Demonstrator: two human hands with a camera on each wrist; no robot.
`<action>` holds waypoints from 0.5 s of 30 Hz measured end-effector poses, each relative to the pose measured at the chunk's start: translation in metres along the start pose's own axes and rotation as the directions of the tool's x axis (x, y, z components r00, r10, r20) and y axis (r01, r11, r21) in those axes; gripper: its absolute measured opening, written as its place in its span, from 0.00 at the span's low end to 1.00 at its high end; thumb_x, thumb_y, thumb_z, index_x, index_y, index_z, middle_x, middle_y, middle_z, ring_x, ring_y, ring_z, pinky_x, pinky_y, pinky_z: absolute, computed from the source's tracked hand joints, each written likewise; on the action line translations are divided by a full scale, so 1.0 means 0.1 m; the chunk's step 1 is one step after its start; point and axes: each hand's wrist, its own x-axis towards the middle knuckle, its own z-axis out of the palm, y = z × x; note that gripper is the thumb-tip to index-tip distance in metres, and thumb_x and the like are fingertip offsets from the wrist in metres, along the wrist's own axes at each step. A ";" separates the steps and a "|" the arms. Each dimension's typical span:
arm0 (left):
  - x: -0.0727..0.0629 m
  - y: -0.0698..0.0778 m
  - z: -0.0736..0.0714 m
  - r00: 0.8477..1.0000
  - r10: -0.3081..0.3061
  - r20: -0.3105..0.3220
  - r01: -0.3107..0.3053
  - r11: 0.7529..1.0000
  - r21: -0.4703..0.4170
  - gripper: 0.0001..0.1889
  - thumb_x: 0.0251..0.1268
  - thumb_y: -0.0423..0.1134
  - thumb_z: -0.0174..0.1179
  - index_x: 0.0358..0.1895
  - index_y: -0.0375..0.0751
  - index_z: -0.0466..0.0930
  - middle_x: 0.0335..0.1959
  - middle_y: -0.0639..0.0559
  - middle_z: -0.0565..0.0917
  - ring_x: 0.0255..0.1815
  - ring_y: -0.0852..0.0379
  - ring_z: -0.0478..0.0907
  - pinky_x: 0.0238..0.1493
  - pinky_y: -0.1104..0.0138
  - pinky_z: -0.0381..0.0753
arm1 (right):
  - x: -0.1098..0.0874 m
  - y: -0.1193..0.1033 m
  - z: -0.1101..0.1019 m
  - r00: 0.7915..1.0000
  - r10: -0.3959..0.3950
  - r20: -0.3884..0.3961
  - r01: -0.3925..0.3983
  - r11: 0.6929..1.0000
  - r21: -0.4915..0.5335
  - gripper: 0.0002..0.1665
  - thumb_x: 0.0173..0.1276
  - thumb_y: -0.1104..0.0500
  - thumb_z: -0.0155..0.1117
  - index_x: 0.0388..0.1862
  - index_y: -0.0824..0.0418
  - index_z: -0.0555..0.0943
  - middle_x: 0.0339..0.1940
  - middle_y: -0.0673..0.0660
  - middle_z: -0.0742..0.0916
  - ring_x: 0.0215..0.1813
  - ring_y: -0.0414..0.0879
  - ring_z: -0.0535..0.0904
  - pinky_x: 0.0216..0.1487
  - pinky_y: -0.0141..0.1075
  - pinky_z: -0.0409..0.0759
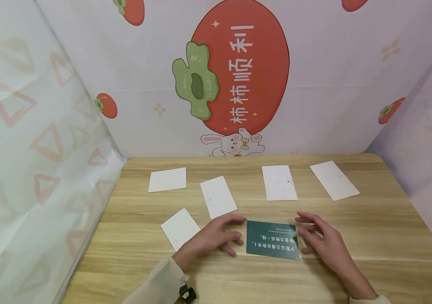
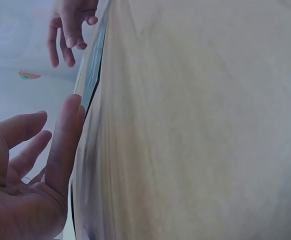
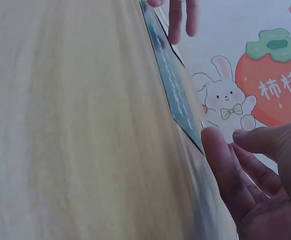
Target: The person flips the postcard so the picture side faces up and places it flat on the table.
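Observation:
A dark green card with white printed lettering lies flat on the wooden table, its text upside down in the head view. My left hand is just left of it, fingers loosely bent, with nothing in its grasp. On the card's other side, my right hand has its fingertips right at the right edge, relaxed and holding nothing. The left wrist view shows the left fingers spread beside the green card. From the right wrist, the same card appears at a steep slant beyond the right fingertips.
Several white cards lie around: one partly behind the left forearm, others at back left, and more at back right. A printed cloth hangs behind the table.

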 end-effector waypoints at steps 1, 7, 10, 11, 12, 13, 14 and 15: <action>-0.01 0.01 -0.02 1.000 -0.003 -0.004 0.003 1.000 0.008 0.25 0.81 0.31 0.62 0.76 0.48 0.77 0.60 0.41 0.87 0.37 0.49 0.93 0.35 0.55 0.96 | 0.00 -0.01 0.00 1.000 0.008 0.007 -0.008 1.000 0.016 0.29 0.80 0.67 0.68 0.77 0.61 0.76 0.64 0.70 0.86 0.51 0.32 0.87 0.30 0.43 0.94; -0.04 0.05 -0.14 1.000 -0.012 -0.016 0.012 1.000 0.003 0.26 0.82 0.35 0.63 0.78 0.48 0.75 0.65 0.39 0.85 0.44 0.50 0.92 0.38 0.55 0.96 | 0.05 -0.11 0.03 0.997 0.040 0.070 -0.048 0.991 0.122 0.33 0.82 0.62 0.67 0.81 0.61 0.71 0.66 0.71 0.85 0.52 0.34 0.89 0.32 0.48 0.95; -0.05 0.05 -0.22 1.000 -0.004 -0.019 0.004 1.000 -0.011 0.27 0.83 0.35 0.62 0.80 0.48 0.73 0.75 0.41 0.78 0.51 0.51 0.91 0.40 0.55 0.96 | 0.09 -0.17 0.06 0.993 0.037 0.110 -0.057 0.981 0.184 0.34 0.83 0.61 0.66 0.82 0.64 0.68 0.66 0.70 0.85 0.52 0.39 0.90 0.33 0.52 0.95; -0.05 0.05 -0.25 1.000 0.001 -0.023 -0.001 1.000 -0.008 0.27 0.83 0.34 0.62 0.80 0.47 0.73 0.77 0.42 0.77 0.51 0.52 0.91 0.40 0.55 0.96 | 0.11 -0.19 0.08 0.992 0.038 0.122 -0.062 0.978 0.199 0.34 0.83 0.61 0.66 0.83 0.64 0.68 0.66 0.71 0.85 0.52 0.40 0.90 0.33 0.52 0.95; -0.05 0.05 -0.27 1.000 0.005 -0.027 -0.005 1.000 -0.001 0.27 0.84 0.34 0.61 0.81 0.48 0.72 0.78 0.42 0.76 0.51 0.52 0.91 0.40 0.55 0.96 | 0.13 -0.21 0.09 0.990 0.040 0.134 -0.068 0.975 0.213 0.34 0.83 0.62 0.66 0.83 0.64 0.67 0.67 0.71 0.84 0.52 0.41 0.90 0.33 0.52 0.95; -0.05 0.06 -0.30 0.999 0.010 -0.033 -0.010 1.000 0.004 0.27 0.84 0.34 0.60 0.81 0.48 0.71 0.79 0.42 0.75 0.51 0.52 0.91 0.40 0.55 0.96 | 0.14 -0.23 0.11 0.989 0.040 0.145 -0.072 0.973 0.217 0.34 0.83 0.62 0.65 0.83 0.64 0.67 0.67 0.71 0.84 0.51 0.42 0.90 0.33 0.52 0.95; -0.06 0.06 -0.33 0.999 0.009 -0.041 -0.009 1.000 0.005 0.27 0.84 0.33 0.59 0.81 0.49 0.71 0.80 0.43 0.75 0.51 0.53 0.91 0.40 0.56 0.96 | 0.16 -0.24 0.13 0.987 0.044 0.153 -0.077 0.972 0.220 0.34 0.84 0.62 0.65 0.83 0.64 0.66 0.68 0.72 0.84 0.51 0.43 0.90 0.33 0.52 0.95; -0.06 0.06 -0.35 0.999 0.009 -0.049 -0.008 1.000 0.007 0.28 0.84 0.33 0.59 0.82 0.49 0.70 0.80 0.43 0.75 0.51 0.53 0.91 0.39 0.56 0.96 | 0.18 -0.26 0.16 0.986 0.048 0.163 -0.084 0.971 0.225 0.35 0.83 0.63 0.65 0.84 0.63 0.66 0.69 0.73 0.83 0.52 0.44 0.91 0.33 0.51 0.95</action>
